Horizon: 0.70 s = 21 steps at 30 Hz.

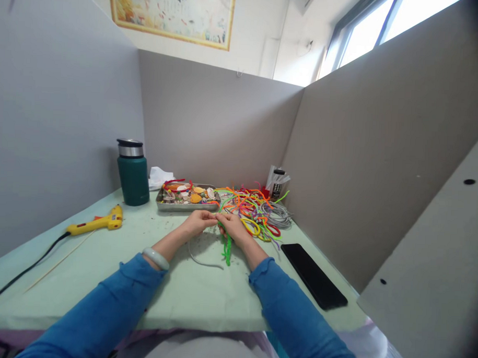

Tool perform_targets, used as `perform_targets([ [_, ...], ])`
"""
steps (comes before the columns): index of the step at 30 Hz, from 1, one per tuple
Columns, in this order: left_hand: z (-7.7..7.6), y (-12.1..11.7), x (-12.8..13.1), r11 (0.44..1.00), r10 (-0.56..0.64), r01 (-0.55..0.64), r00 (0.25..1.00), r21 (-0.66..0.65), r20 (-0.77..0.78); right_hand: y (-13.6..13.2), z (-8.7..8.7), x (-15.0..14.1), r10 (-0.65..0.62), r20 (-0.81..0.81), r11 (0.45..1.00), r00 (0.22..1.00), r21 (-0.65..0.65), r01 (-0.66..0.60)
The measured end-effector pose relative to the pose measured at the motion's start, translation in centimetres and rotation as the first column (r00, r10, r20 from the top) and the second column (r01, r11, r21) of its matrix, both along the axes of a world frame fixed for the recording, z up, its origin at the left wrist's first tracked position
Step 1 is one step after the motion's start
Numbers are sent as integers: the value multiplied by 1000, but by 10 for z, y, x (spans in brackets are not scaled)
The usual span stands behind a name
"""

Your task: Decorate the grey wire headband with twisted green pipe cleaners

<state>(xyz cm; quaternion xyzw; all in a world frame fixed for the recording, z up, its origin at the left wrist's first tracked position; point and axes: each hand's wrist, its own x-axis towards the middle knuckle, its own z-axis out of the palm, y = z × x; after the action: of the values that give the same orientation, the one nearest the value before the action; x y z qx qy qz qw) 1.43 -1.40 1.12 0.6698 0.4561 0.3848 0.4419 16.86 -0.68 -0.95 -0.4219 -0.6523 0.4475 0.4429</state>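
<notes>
Both hands meet over the middle of the table, fingertips close together. A bright green pipe cleaner point(227, 250) hangs twisted below my right hand point(231, 227), whose fingers are closed around its upper part. My left hand point(199, 222) is closed in a pinch against the right fingertips; what sits between its fingers is too small to make out. Under the left hand, a thin grey cord point(204, 263) curves down across the table. Just beyond the hands lies a tangle of colourful pipe cleaners point(244, 202), orange, green, red, purple and yellow.
A metal tray point(183, 208) of shells and beads stands behind my hands. To the left are a green bottle point(133, 175), a yellow glue gun point(96, 224) with its black cord and a thin stick point(61, 260). A black phone point(314, 277) lies right. Grey partitions point(217, 121) enclose the table.
</notes>
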Motion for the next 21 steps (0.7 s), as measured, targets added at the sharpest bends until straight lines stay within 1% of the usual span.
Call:
perform_targets([
  [9, -1, 1, -1, 1000, 11, -11, 1000, 0, 4, -1, 1, -1, -18, 21, 1000, 1000, 15, 17],
  [15, 0, 1, -1, 999, 33, -33, 999, -18, 1, -1, 2, -1, -27, -6, 999, 1000, 27, 28],
  [21, -2, 2, -2, 999, 37, -37, 999, -8, -10, 1, -1, 0, -8, 15, 998, 1000, 62, 7],
])
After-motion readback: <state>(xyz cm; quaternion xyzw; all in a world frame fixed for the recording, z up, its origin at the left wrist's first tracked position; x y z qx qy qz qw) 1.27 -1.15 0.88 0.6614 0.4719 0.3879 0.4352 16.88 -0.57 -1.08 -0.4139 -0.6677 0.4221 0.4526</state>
